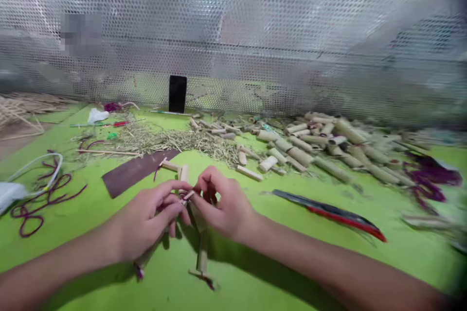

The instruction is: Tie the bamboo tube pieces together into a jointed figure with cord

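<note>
Both hands meet over a small assembly of bamboo tube pieces [202, 251] joined with purple cord. My left hand [151, 221] pinches its near-middle part, thumb and forefinger together at a short thin stick [188, 195]. From the other side my right hand [224, 204] closes its thumb and forefinger at the same spot. Purple cord shows between the fingertips, though the exact grip is partly hidden. One bamboo limb with a crosspiece [170, 164] points away from me. Two more limbs hang toward me, with purple cord at their ends.
A brown strip [134, 175] lies behind my left hand. To the right is a red-and-black utility knife [330, 211]. Bamboo tubes [299, 155] and shavings are heaped at the back. Purple cord [51, 197] lies left. A black phone [177, 94] leans on the perforated metal screen [233, 43].
</note>
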Action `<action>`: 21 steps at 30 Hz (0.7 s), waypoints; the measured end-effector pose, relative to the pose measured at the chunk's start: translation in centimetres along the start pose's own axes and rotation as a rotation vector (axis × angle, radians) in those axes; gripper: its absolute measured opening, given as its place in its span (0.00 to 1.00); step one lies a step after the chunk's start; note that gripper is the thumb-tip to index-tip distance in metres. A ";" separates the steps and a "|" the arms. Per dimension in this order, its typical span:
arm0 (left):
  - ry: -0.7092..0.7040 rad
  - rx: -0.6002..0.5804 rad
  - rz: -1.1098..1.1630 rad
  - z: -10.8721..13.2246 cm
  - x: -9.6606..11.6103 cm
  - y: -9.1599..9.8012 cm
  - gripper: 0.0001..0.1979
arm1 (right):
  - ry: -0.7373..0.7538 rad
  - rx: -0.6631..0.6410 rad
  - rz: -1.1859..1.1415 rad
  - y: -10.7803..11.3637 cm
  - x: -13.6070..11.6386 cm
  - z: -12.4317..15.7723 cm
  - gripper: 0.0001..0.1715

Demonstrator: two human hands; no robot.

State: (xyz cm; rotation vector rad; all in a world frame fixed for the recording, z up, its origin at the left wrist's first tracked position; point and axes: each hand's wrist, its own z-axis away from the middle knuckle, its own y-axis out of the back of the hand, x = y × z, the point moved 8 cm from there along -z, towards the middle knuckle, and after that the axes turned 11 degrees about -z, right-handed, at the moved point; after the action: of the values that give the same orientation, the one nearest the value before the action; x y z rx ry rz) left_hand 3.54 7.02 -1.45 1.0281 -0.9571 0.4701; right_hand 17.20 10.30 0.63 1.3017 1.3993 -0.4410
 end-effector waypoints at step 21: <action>-0.093 0.212 0.216 -0.2 0.4 2.2 0.13 | 0.049 -0.061 -0.129 -0.6 -0.5 -0.3 0.05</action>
State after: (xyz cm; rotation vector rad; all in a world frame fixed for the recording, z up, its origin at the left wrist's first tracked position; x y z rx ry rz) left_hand 2.21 8.20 -0.02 1.1497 -1.1253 0.7199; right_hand 16.46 10.09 0.93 1.1845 1.5323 -0.4516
